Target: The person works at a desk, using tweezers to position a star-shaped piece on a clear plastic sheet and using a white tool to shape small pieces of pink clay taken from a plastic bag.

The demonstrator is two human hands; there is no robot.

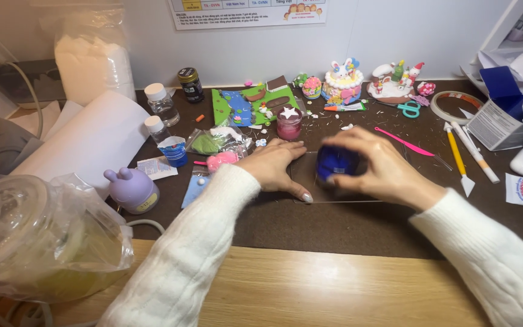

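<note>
1. head view, looking down at our two hands over a dark mat (346, 227) on a wooden desk (310, 290).
2. our right hand (382, 166) is curled around a blue lump of clay (336, 163), fingers clenched on it; the lump sits low over a clear plastic sheet (358, 192) at the middle of the mat.
3. our left hand (273, 166) lies flat and released, palm down, pressing the sheet's left edge and gripping nothing.
4. we judge that the sheet could skid if the flat hand lifts while the other pushes, since it looks smooth.
5. just beyond the left hand stands a small pink jar (289, 123); a sideways push could tip it.
6. a pink clay ball (221, 160) lies beside the left wrist, where a sleeve could brush or flatten it.
7. a pink modelling tool (404, 141) lies near the right hand's far side, and a yellow-handled tool (457, 158) a little farther right; a wide elbow swing might knock them.
8. white crumbs scattered on the mat could stick into the blue clay if it touches down off the sheet.
</note>
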